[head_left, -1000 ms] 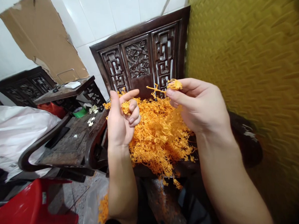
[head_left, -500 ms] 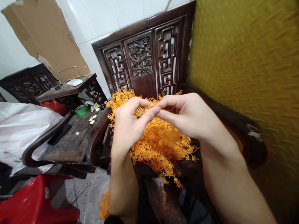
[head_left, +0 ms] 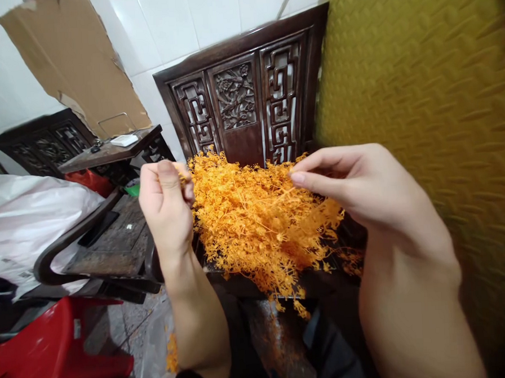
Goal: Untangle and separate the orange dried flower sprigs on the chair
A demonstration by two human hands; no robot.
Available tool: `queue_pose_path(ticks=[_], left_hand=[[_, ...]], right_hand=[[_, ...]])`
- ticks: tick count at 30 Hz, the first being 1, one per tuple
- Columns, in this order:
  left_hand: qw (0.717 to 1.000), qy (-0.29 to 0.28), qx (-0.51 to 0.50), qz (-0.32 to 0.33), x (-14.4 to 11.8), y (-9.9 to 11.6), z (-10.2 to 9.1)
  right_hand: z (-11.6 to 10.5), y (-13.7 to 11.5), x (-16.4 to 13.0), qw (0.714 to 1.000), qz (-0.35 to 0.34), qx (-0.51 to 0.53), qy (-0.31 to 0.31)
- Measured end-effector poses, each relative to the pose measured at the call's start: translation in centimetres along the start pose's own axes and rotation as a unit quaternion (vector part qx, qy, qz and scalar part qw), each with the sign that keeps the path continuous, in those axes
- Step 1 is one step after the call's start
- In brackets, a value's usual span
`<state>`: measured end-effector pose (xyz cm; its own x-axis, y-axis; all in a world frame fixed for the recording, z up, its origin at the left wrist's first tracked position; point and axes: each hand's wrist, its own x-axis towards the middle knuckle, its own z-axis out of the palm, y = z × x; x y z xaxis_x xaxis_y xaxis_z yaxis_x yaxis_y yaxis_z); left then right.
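Here the left hand (head_left: 165, 207) was curled into a loose fist, its fingers (head_left: 187, 188) pressed together around a small orange bit that barely showed past the thumb. The right hand (head_left: 365, 191) had thumb and forefinger pinched on a thin orange sprig (head_left: 287, 191) whose far end ran down into the heap of orange sprigs (head_left: 258, 222) lying between and below both sets of fingertips, on the seat of the carved wooden chair (head_left: 239, 94).

The sprigs looked tangled, so a pull from the right fingertips could have dragged a clump along and spilled it over the front edge of the seat, where a few bits (head_left: 172, 351) already lay on a plastic bag below the left wrist. The stems seemed thin; a hard pinch might have snapped one. What the left fist held was small enough to slip out if the fingers loosened.
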<state>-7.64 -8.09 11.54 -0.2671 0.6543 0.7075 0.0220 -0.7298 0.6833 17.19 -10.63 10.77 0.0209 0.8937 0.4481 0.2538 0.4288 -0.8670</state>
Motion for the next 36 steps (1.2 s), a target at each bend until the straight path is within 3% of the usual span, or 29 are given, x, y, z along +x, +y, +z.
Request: queue_pose_path(ticks=[3,8,14,19,24,28,31,36], left_hand=[[0.999,-0.048,-0.015,-0.018,-0.5,-0.4,1.1],[0.985,-0.144,0.042,-0.082,-0.9,-2.4,2.5],[0.942,-0.306,0.109,-0.088,-1.6,-2.6,4.0],[0.940,-0.275,0.185,-0.083,-2.4,-2.3,5.1],[0.954,-0.213,0.209,-0.025,-2.5,-2.3,5.3],[0.966,-0.190,0.176,-0.003,-2.0,-2.5,5.0],[0.979,-0.162,0.123,-0.024,-1.6,-2.7,4.3],[0.966,-0.226,0.116,-0.041,-1.6,-1.9,3.9]], right_hand=[[0.4,-0.1,0.2,0.998,-0.018,0.056,0.022],[2.6,0.3,1.2,0.989,0.014,0.146,-0.012],[5.1,1.4,2.8,0.963,-0.001,0.253,0.093],[5.4,0.8,2.5,0.964,-0.007,0.265,0.035],[6.0,0.0,1.9,0.972,-0.035,0.233,0.012],[6.4,0.5,1.8,0.977,-0.054,0.207,0.015],[6.1,0.9,1.8,0.978,-0.016,0.207,-0.002],[6.1,0.3,1.7,0.955,0.009,0.295,0.007]])
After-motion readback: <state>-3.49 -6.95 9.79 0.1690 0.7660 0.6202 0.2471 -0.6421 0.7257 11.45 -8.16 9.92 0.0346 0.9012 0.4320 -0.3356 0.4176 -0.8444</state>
